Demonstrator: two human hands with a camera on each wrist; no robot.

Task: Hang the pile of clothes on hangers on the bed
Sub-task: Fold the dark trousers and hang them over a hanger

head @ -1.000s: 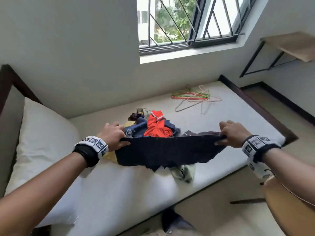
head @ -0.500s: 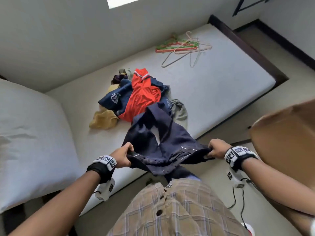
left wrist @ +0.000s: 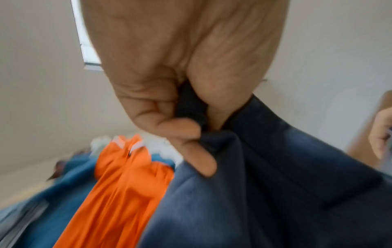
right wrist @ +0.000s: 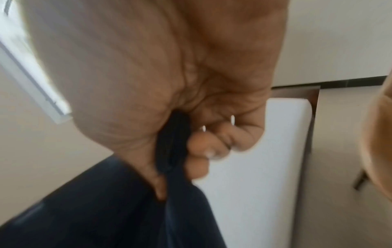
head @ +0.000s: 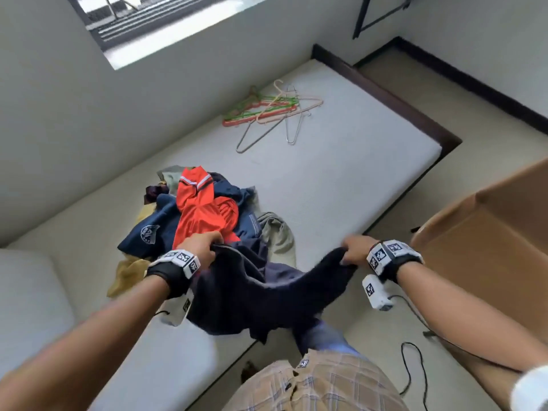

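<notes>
While both my hands are up over the near edge of the bed [head: 341, 149], each has its fingers curled tight around a bunched edge of the dark navy garment [head: 267, 295]. My left hand [head: 201, 247] pinches the cloth between thumb and curled fingers [left wrist: 191, 151]. My right hand [head: 357, 249] does the same at the other end, fingers [right wrist: 201, 151] folded over a rope of fabric. The garment sags between them and hangs down in front of my plaid shorts [head: 317, 384].

Nothing here really acts as a container except the brown cardboard box [head: 489, 232] at my right, and I cannot see into it.

The pile of clothes [head: 204, 215] lies mid-bed just beyond my left hand. I count one orange shirt [head: 201, 212] on top, one blue piece with a white crest [head: 151, 232], one yellow piece [head: 127, 277] beside my left wrist, one pale grey-green piece [head: 275, 235], and a dark scrap at the back that I cannot identify.

The hangers [head: 267, 114] sit in one loose heap farther up the bed, well apart from the pile. They overlap too much for a firm count; green, red, cream and bare wire ones show.

One pillow [head: 29, 307] lies at my left.
</notes>
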